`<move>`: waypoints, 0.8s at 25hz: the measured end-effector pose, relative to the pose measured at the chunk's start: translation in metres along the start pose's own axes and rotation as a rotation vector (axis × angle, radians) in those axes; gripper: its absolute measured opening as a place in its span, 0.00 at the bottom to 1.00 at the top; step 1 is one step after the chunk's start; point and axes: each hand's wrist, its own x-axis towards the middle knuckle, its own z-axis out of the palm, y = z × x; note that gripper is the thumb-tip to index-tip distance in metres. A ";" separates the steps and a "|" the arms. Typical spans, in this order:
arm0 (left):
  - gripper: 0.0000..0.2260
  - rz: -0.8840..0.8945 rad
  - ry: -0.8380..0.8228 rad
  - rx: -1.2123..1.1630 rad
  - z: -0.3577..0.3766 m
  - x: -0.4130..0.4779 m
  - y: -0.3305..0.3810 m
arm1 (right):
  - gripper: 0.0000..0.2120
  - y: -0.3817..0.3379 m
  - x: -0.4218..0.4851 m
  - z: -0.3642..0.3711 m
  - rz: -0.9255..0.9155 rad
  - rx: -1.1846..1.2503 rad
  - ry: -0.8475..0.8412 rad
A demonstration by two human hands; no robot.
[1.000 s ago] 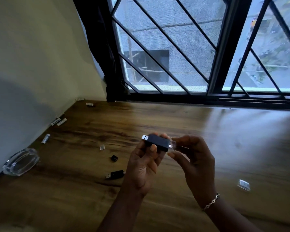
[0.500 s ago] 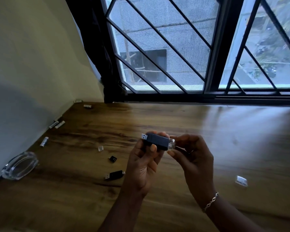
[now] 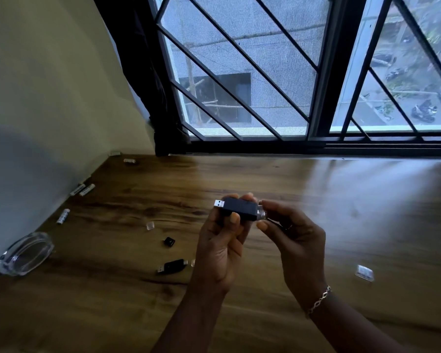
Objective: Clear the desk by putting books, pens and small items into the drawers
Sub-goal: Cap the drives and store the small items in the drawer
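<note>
We find no writing that we can read; any print on the batteries [image 3: 63, 216] by the wall [image 3: 36, 98] is too small.

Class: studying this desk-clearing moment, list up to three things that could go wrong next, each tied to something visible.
1. The clear cap, pinched by the right hand at the USB stick's end, might slip and drop.
2. The other clear cap on the desk is hard to see and could be left behind.
3. The batteries by the wall might roll when reached for.
</note>
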 end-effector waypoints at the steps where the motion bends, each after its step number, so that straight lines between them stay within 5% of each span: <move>1: 0.24 -0.005 -0.001 0.001 0.001 0.000 0.000 | 0.13 0.000 0.000 0.000 0.001 0.000 0.006; 16: 0.24 0.017 0.066 0.131 0.004 -0.002 -0.014 | 0.16 0.004 0.000 -0.010 0.021 -0.031 -0.001; 20: 0.26 0.026 0.125 0.161 -0.004 0.000 -0.019 | 0.15 0.004 0.006 -0.020 0.102 -0.203 -0.136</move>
